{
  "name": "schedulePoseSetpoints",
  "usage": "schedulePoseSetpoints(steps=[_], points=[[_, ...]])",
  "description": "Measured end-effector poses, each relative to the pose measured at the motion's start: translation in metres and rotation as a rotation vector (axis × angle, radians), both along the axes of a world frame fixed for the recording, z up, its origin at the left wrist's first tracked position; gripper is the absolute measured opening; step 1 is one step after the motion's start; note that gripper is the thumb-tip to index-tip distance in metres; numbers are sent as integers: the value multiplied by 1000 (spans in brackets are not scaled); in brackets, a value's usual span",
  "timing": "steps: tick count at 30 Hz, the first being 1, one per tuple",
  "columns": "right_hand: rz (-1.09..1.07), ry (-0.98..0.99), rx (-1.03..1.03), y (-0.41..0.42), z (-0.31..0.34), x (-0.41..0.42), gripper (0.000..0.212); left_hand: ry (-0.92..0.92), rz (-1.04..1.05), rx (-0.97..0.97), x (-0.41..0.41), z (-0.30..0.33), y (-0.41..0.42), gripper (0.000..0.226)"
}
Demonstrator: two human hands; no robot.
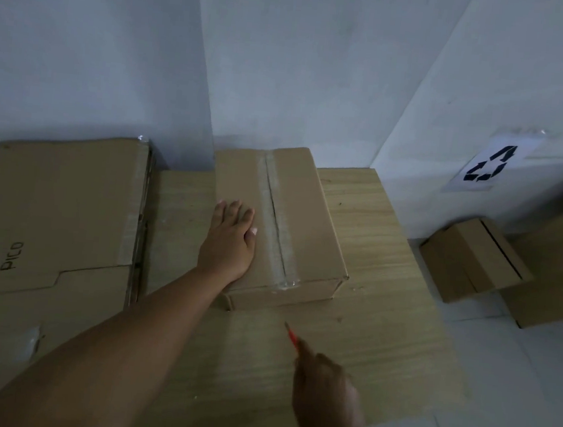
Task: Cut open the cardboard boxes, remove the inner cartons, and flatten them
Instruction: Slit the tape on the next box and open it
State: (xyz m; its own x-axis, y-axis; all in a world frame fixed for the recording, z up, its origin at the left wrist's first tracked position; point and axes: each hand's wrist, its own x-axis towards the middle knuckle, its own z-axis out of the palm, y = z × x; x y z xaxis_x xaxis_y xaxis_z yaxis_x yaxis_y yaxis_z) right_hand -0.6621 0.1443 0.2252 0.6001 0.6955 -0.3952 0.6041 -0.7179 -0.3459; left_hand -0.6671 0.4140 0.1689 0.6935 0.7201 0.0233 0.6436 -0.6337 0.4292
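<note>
— Where are the hands?
— Left hand (233, 239) lies flat, fingers straight, on the taped cardboard box (292, 228) mid-desk (386, 292); right hand (327, 396) grips a red cutter (291, 336) near the desk's front edge.

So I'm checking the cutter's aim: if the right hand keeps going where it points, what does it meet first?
Probably the near side of the taped box, beneath the left hand; depth is unclear.

Sealed box (301, 222): matt brown cardboard, glossy clear tape (277, 223) along the seam (wrinkled at the end). Table (379, 291): pale wood-grain, smooth. Flattened cartons (54, 205): same matt cardboard.
</note>
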Motion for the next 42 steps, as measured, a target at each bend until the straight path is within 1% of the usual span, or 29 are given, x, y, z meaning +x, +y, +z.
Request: schedulePoseSetpoints(steps=[2, 5, 8, 10, 12, 14, 15, 17, 21, 24, 28, 30, 33, 35, 36, 39, 42], points=[[-5, -22, 148, -7, 0, 18, 45, 19, -18, -22, -2, 1, -1, 51], [61, -21, 381, -4, 15, 30, 40, 21, -32, -30, -5, 2, -2, 52], [-49, -72, 625, 9, 27, 47, 40, 16, -42, -12, -15, -1, -6, 55], [-93, -135, 682, 26, 30, 62, 41, -7, -41, 16, -26, -1, -13, 67], [-111, -104, 667, 46, 33, 81, 43, 27, -41, 5, -35, 4, -22, 74], [-106, -90, 600, 66, 36, 105, 33, 90, -45, -2, -42, 9, -30, 72], [-97, -101, 573, 77, 38, 117, 26, 84, -40, 21, -44, 10, -33, 68], [-64, -107, 536, 98, 43, 138, 20, 26, -4, 65, -45, 13, -33, 58], [2, -158, 502, 146, 54, 185, 25, -122, 121, 89, -21, 15, -6, 34], [92, -134, 517, 185, 62, 217, 25, -134, 184, 86, 8, 22, 25, 27], [147, -60, 491, 235, 58, 254, 17, -154, 266, 80, 46, 30, 61, 40], [166, -39, 436, 261, 47, 272, 16, -108, 306, 74, 60, 27, 79, 47], [231, -20, 350, 297, 31, 292, 17, -19, 357, 53, 71, 15, 101, 52], [288, -4, 290, 317, 22, 300, 17, -22, 374, 36, 73, 11, 104, 59], [317, 17, 258, 325, 17, 303, 17, -63, 398, 38, 74, 10, 102, 55], [418, 92, 178, 342, 4, 308, 17, -139, 455, 76, 78, 11, 96, 32], [513, 173, 134, 352, 1, 311, 17, -165, 460, 81, 80, 10, 94, 23]])
